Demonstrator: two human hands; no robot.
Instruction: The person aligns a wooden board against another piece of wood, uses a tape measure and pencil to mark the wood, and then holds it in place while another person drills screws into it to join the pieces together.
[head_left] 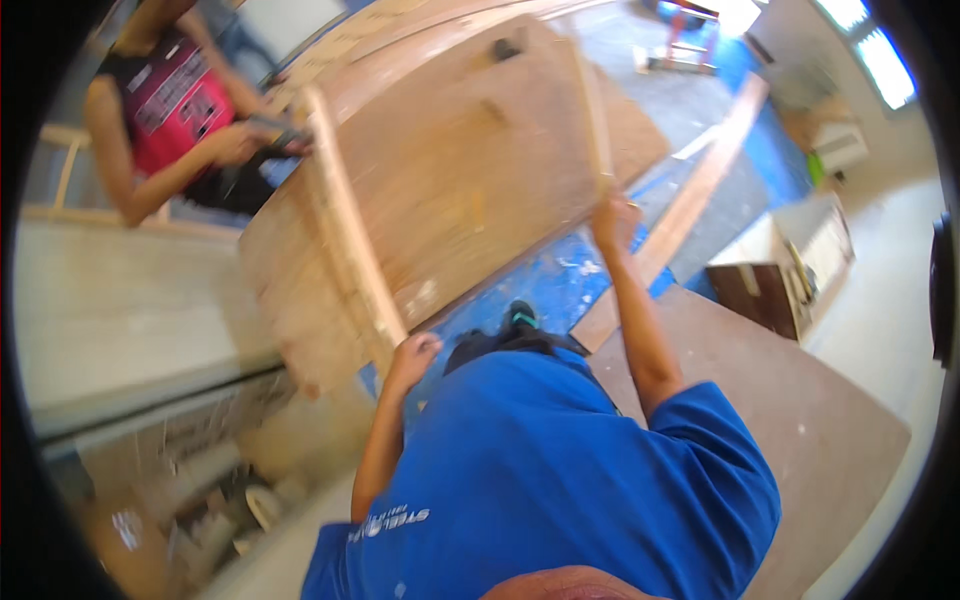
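A large brown plywood sheet (pixel 480 150) lies in front of me. Along its left part runs a pale wooden batten (pixel 350 210), and my left hand (pixel 410 362) is closed at its near end with the fingers curled. My right hand (pixel 613 222) is closed around the near end of a thin wooden strip (pixel 590 110), which points away from me over the sheet's right part. Across the batten's far end, a person (pixel 185 110) holds a dark hand tool (pixel 280 140) against or close to it; blur hides its exact kind.
A long plank (pixel 690 200) slants across the blue floor covering at right. Beyond it stands an open wooden box (pixel 780 265). Another board (pixel 770 420) lies to my right. Cartons and scraps (pixel 200 490) crowd the lower left. A small dark object (pixel 507 48) rests on the sheet's far side.
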